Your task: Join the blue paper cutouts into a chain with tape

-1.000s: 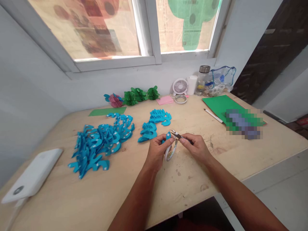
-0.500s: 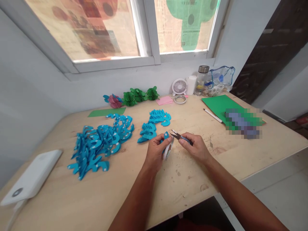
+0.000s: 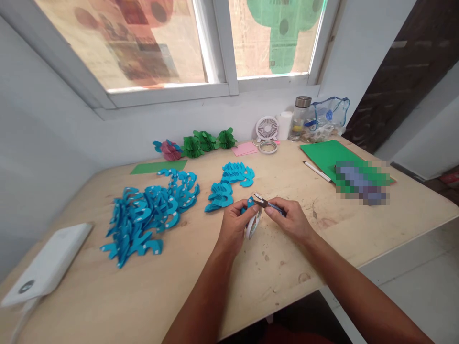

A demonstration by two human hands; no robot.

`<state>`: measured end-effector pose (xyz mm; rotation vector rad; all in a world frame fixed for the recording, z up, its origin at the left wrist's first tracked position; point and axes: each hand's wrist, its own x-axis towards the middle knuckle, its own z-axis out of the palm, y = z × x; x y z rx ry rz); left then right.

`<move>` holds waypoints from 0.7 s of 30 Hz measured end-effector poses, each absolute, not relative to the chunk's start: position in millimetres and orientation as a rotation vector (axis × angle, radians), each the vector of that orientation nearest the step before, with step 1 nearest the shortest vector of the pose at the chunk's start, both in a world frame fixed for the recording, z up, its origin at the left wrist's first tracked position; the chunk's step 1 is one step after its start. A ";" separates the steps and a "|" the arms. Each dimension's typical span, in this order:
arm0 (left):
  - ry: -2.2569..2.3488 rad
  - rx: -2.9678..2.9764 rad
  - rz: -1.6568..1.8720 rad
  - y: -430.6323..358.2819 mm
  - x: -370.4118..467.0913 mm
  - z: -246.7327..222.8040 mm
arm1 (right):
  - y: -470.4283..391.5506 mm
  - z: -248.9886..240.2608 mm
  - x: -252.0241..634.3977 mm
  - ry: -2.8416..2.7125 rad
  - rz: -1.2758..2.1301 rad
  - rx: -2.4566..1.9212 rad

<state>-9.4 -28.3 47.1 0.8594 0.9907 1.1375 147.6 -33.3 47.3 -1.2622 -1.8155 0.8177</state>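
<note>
My left hand [image 3: 234, 224] is closed on a roll of white tape [image 3: 253, 226] and a blue paper piece [image 3: 250, 201] bearing a small white square. My right hand [image 3: 291, 217] grips a pair of scissors [image 3: 264, 203], blades pointing left at the blue piece and the tape. A bit of white shows by the blade tips, too small to make out. Just beyond my left hand lie two fanned stacks of blue paper pieces [image 3: 219, 196]. Farther left is a large heap of blue paper shapes [image 3: 150, 210] dotted with white squares.
A white power bank [image 3: 53, 260] with a cable lies at the left. Along the wall stand green paper balls [image 3: 206, 142], a small fan [image 3: 267, 129] and a bottle [image 3: 300, 119]. A pen [image 3: 317, 171] and green sheets [image 3: 332, 155] lie at the right.
My left hand, with the tape roll and blue piece, has shifted slightly right toward the scissors. My right hand has barely moved.
</note>
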 end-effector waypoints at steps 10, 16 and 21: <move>0.986 0.846 1.125 -28.8 -8.5 47.0 | -33.4 47.0 146.2 -1.836 0.817 -1.243; 0.999 0.848 1.123 -29.5 -8.0 48.6 | -33.2 46.2 146.5 -1.841 0.808 -1.240; 0.990 0.875 1.114 -29.4 -8.7 48.1 | -33.8 46.7 146.5 -1.809 0.801 -1.237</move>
